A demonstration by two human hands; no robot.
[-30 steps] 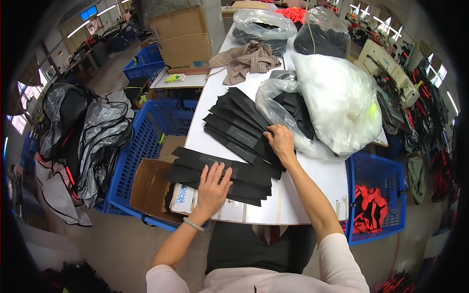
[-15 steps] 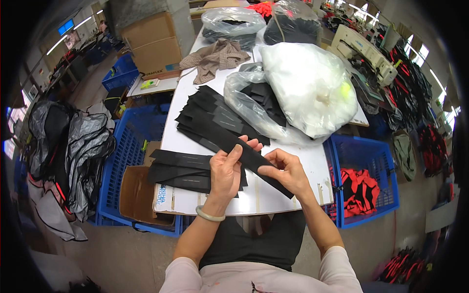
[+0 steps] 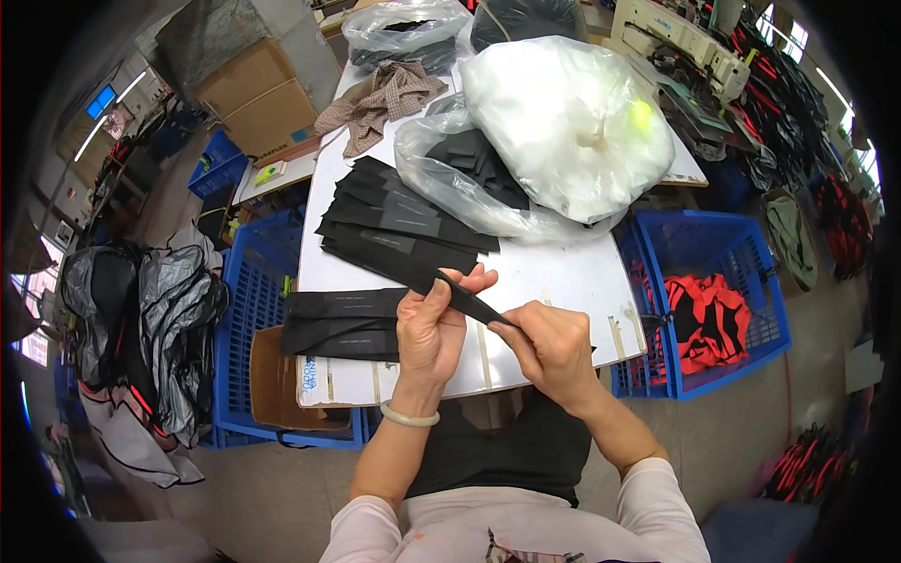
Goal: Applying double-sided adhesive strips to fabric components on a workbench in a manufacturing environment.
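A long black fabric strip (image 3: 475, 306) runs between my two hands over the table's front part. My left hand (image 3: 428, 330), with a pale bangle at its wrist, grips the strip between thumb and fingers. Pinching its near right end is my right hand (image 3: 556, 349), which hides that tip. The strip looks narrow here, turned on edge or folded. Just beyond lies a fanned pile of black strips (image 3: 399, 208) with small grey printing. A second stack of black strips (image 3: 340, 327) lies to the left of my left hand, partly covered by it.
A stuffed whitish plastic bag (image 3: 568, 131) and an open clear bag of black pieces (image 3: 481, 164) take up the table's right side. A checked cloth (image 3: 394, 94) lies farther back. Blue crates (image 3: 727, 375) (image 3: 230, 375) flank the table; the right one holds red-and-black pieces.
My right hand has closed more tightly over the strip's end, which stuck out below it before. The strip showed its flat face and now looks narrower. The whole view has shifted slightly.
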